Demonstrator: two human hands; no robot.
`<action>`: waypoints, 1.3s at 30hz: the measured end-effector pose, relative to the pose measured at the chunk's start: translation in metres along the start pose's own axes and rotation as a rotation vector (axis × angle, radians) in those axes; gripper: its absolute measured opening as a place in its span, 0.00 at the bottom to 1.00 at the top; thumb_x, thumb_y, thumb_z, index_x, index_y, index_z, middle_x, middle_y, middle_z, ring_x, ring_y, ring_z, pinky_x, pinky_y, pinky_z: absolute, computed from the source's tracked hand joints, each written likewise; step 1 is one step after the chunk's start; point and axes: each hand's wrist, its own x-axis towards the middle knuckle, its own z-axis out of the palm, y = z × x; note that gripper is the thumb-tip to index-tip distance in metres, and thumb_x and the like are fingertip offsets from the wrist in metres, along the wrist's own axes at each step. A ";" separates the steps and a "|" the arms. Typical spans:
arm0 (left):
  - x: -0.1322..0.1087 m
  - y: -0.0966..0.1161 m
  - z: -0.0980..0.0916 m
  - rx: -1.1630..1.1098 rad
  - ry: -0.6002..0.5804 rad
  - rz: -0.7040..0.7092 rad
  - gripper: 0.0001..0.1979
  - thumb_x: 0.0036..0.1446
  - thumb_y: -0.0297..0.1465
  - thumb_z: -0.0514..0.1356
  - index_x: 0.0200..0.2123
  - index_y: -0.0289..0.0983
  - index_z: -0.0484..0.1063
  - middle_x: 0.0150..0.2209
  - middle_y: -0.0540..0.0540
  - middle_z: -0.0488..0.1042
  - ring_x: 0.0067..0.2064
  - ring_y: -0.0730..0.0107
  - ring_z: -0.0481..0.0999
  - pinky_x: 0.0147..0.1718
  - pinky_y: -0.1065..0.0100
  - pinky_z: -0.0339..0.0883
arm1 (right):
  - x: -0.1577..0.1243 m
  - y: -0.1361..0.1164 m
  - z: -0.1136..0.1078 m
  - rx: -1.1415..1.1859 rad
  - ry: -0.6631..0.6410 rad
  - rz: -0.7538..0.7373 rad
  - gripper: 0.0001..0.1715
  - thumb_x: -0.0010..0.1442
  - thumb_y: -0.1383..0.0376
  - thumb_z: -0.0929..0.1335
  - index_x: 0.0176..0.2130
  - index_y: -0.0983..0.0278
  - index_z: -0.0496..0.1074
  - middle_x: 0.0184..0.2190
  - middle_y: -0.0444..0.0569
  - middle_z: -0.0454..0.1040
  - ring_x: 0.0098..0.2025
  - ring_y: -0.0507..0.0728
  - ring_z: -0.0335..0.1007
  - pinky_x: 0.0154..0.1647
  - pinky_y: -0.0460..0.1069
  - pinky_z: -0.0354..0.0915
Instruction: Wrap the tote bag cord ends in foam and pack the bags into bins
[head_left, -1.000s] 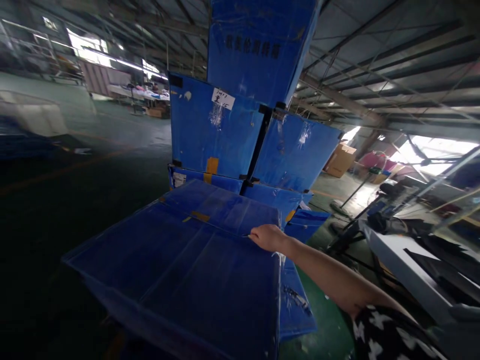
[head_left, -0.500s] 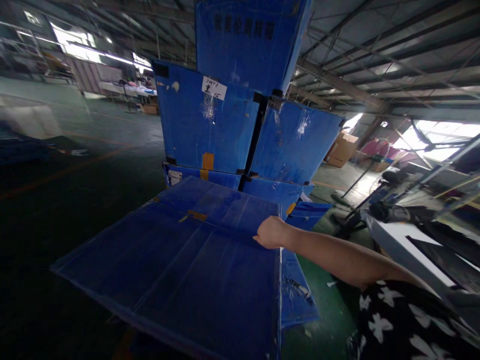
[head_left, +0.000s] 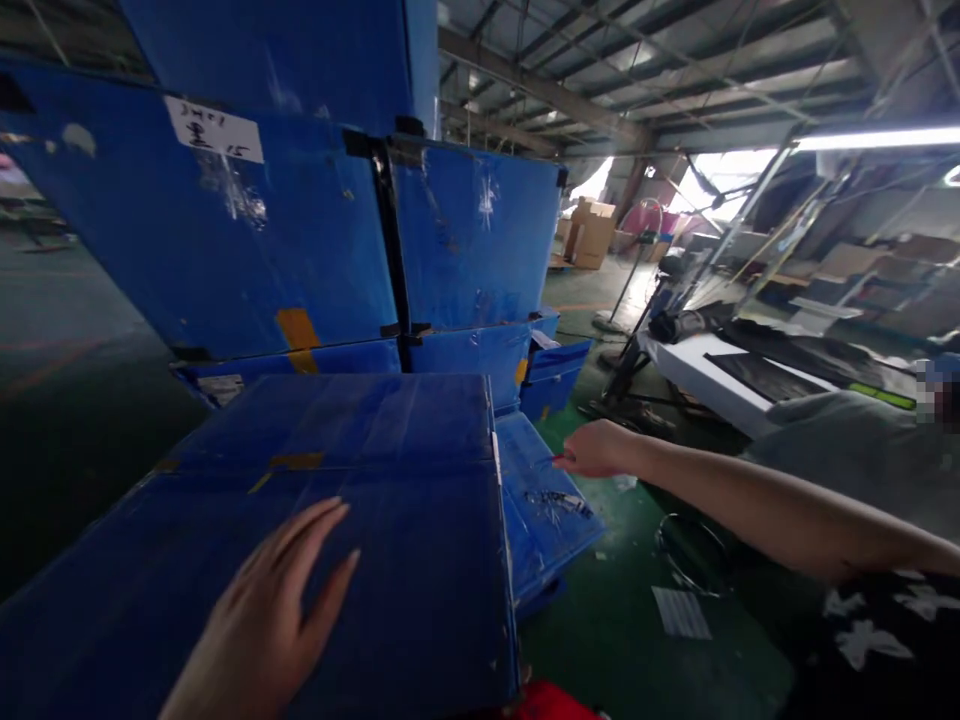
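Observation:
A large closed blue corrugated-plastic box [head_left: 405,560] fills the lower left, a strip of orange tape on its lid. Over this lid my left hand [head_left: 274,600] is open, fingers extended and thumb apart; whether it touches the surface I cannot tell. My right hand [head_left: 600,447] is closed beyond the lid's right edge, above the floor. A small reddish tip shows at its fingers, too little to name. To its left, lower down, lies a flat blue panel [head_left: 544,500] with clear tape on it.
Stacked blue boxes [head_left: 300,230] stand behind, one with a white handwritten label [head_left: 214,128]. At right are a white table [head_left: 705,365] with dark cloth, and a person in grey [head_left: 862,450]. A sheet of paper [head_left: 681,612] lies on the green floor.
My view has turned right and come nearer the stack. My right hand has left the lid and moved out to the right. My left hand has come into view over the lid.

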 end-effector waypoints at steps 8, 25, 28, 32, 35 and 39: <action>0.120 0.078 0.105 0.224 -0.563 0.218 0.18 0.61 0.28 0.49 0.52 0.30 0.68 0.52 0.36 0.70 0.55 0.56 0.68 0.58 0.58 0.61 | 0.020 0.005 0.047 0.576 0.203 0.078 0.19 0.67 0.59 0.60 0.34 0.66 0.72 0.26 0.46 0.71 0.27 0.50 0.62 0.26 0.44 0.50; 0.154 0.088 0.103 0.374 -0.840 0.121 0.24 0.68 0.33 0.38 0.36 0.36 0.73 0.40 0.39 0.78 0.47 0.59 0.77 0.49 0.61 0.64 | 0.062 -0.019 0.068 0.956 0.218 -0.029 0.18 0.67 0.59 0.61 0.38 0.66 0.75 0.30 0.47 0.73 0.28 0.50 0.64 0.27 0.44 0.53; 0.153 0.092 0.102 0.401 -0.823 0.114 0.25 0.68 0.33 0.37 0.35 0.36 0.73 0.39 0.39 0.79 0.45 0.58 0.78 0.46 0.60 0.65 | 0.062 -0.025 0.056 0.957 0.181 -0.078 0.21 0.69 0.59 0.58 0.40 0.66 0.75 0.30 0.47 0.74 0.28 0.50 0.65 0.28 0.43 0.54; 0.152 0.095 0.102 0.393 -0.791 0.137 0.24 0.68 0.32 0.38 0.34 0.37 0.73 0.37 0.40 0.79 0.43 0.59 0.78 0.43 0.62 0.65 | 0.060 -0.034 0.043 0.887 0.103 -0.137 0.21 0.69 0.65 0.56 0.40 0.66 0.76 0.32 0.49 0.76 0.30 0.50 0.68 0.30 0.42 0.57; 0.156 0.098 0.079 0.365 -0.693 0.082 0.24 0.67 0.33 0.39 0.28 0.38 0.71 0.33 0.40 0.78 0.38 0.60 0.78 0.37 0.65 0.64 | 0.052 -0.045 0.044 0.831 0.062 -0.144 0.19 0.67 0.65 0.58 0.38 0.65 0.77 0.36 0.50 0.77 0.35 0.52 0.71 0.32 0.43 0.58; 0.159 0.101 0.017 0.202 -0.443 0.119 0.24 0.66 0.39 0.41 0.25 0.39 0.68 0.28 0.43 0.77 0.32 0.61 0.77 0.34 0.64 0.63 | 0.031 -0.062 0.046 0.599 0.004 -0.136 0.26 0.70 0.56 0.55 0.38 0.64 0.76 0.38 0.53 0.78 0.39 0.56 0.74 0.34 0.45 0.61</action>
